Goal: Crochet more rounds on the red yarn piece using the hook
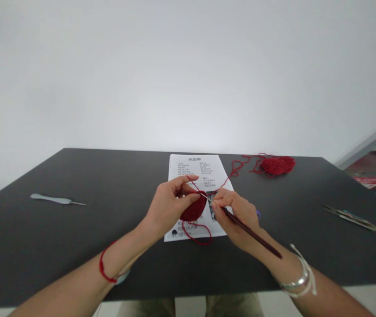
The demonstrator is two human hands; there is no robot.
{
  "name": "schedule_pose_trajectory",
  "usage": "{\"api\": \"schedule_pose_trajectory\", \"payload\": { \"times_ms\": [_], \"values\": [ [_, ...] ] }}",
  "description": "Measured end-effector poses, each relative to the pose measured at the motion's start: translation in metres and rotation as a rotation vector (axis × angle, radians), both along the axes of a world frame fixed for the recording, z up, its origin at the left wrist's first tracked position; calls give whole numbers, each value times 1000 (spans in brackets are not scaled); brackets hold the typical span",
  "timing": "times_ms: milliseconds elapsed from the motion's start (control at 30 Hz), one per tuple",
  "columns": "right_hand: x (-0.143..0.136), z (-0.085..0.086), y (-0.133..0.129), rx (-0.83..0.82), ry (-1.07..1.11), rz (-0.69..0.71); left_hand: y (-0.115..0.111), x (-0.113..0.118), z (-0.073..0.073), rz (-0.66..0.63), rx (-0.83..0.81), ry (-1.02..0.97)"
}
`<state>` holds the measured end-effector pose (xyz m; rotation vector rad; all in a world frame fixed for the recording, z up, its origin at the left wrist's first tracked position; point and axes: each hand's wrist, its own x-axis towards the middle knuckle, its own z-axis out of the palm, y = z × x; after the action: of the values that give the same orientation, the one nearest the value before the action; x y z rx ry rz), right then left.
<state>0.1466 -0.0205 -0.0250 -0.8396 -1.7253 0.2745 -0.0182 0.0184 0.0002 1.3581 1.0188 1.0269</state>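
My left hand [171, 202] pinches a small round piece of red crochet [194, 210] between thumb and fingers, with its index finger raised and red yarn running past it. In my right hand [237, 213] is a crochet hook with a dark brown handle [253, 234]; its metal tip meets the top edge of the red piece. Beneath both hands lies a printed paper sheet [196, 164] with text and a picture, partly covered. A loop of red yarn [204, 243] hangs below the piece.
A ball of red yarn [277, 166] lies at the back right, its strand leading to my hands. On the left of the dark table [108, 176] is a grey-handled hook [54, 200]. Thin metal scissors or tweezers [351, 217] lie on the right. A purple item [258, 214] shows beside my right hand.
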Motion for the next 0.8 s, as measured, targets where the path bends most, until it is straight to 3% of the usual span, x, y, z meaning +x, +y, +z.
{"api": "schedule_pose_trajectory", "payload": {
  "times_ms": [133, 233, 333, 600, 800],
  "values": [
    [4, -7, 6, -338, 373, 123, 1, 0, 0, -84, -94, -133],
    [6, -8, 11, -445, 520, 241, 1, 0, -1, -110, -144, -171],
    [5, -6, 10, -425, 512, 252, 2, 0, 0, -110, -143, -174],
    [4, -7, 3, -303, 339, 121, 0, 2, -1, -87, -120, -174],
    [2, -3, 0, -53, -17, -26, -1, 4, -2, -31, -54, -108]
  ]
}}
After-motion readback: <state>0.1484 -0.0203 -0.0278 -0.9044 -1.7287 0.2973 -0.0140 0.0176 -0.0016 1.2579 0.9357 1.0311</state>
